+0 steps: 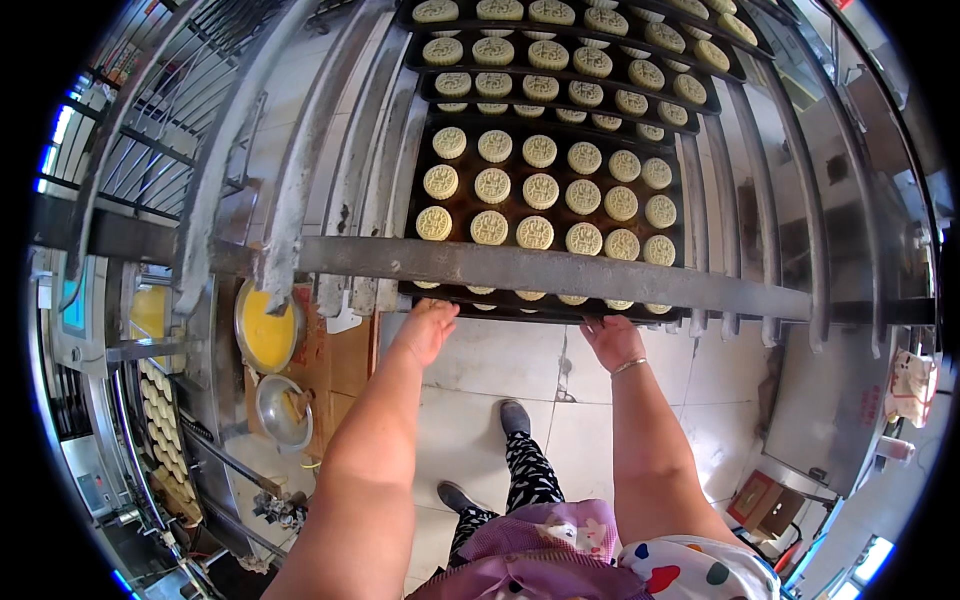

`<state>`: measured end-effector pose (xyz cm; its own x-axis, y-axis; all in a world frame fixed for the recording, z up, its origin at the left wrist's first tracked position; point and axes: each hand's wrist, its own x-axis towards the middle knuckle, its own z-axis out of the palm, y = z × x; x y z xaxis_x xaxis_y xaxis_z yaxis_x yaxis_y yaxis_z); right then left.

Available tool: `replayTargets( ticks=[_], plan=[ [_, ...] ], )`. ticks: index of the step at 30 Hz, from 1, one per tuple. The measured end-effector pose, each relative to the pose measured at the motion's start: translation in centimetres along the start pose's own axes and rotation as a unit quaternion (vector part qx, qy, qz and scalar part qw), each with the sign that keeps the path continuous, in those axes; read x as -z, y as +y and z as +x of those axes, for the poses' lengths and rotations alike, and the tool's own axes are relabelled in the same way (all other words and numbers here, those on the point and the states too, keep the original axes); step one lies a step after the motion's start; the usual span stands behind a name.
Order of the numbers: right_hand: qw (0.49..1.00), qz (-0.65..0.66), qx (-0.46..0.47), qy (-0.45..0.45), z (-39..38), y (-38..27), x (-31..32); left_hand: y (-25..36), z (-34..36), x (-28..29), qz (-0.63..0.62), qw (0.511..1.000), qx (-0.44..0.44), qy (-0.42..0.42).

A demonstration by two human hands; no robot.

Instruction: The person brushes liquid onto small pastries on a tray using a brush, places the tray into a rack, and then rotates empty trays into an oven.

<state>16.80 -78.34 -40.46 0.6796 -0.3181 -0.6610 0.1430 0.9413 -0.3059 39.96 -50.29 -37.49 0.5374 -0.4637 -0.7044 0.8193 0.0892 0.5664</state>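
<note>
A dark baking tray [540, 318] sits in a metal rack, its near edge sticking out toward me below the rack's crossbar. Rows of pale yellow round mooncakes [540, 191] with pressed patterns cover it. My left hand [430, 335] grips the tray's near edge by its left corner. Toward the right end of that edge, my right hand [613, 344] holds it with curled fingers partly under the rim. Part of the front row lies hidden behind the crossbar. More trays of mooncakes [547, 54] are stacked at other levels, farther off in the picture.
The rack's grey crossbar [520, 266] passes over the tray, with slanting rails [290, 200] either side. Left of me stand a bowl of yellow liquid [268, 330] and a metal bowl [285, 415]. Several pale cakes [163, 425] lie farther left. A brown box [765, 505] is at lower right.
</note>
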Motion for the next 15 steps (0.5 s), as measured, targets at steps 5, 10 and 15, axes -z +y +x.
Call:
replayTargets(
  ticks=[5,10,15],
  plan=[
    [0.984,-0.141,-0.033,0.103,-5.9,3.7,-0.9,-5.8,-7.7,4.0,0.433,0.901,-0.036,0.009],
    [0.853,-0.491,-0.115,0.132,-12.5,10.7,9.7,-13.6,-19.9,11.8,0.696,0.706,0.084,-0.096],
    [0.710,-0.691,-0.136,0.000,-19.6,15.8,15.0,-15.8,-32.9,19.8,0.726,0.673,0.109,-0.094]
  ],
)
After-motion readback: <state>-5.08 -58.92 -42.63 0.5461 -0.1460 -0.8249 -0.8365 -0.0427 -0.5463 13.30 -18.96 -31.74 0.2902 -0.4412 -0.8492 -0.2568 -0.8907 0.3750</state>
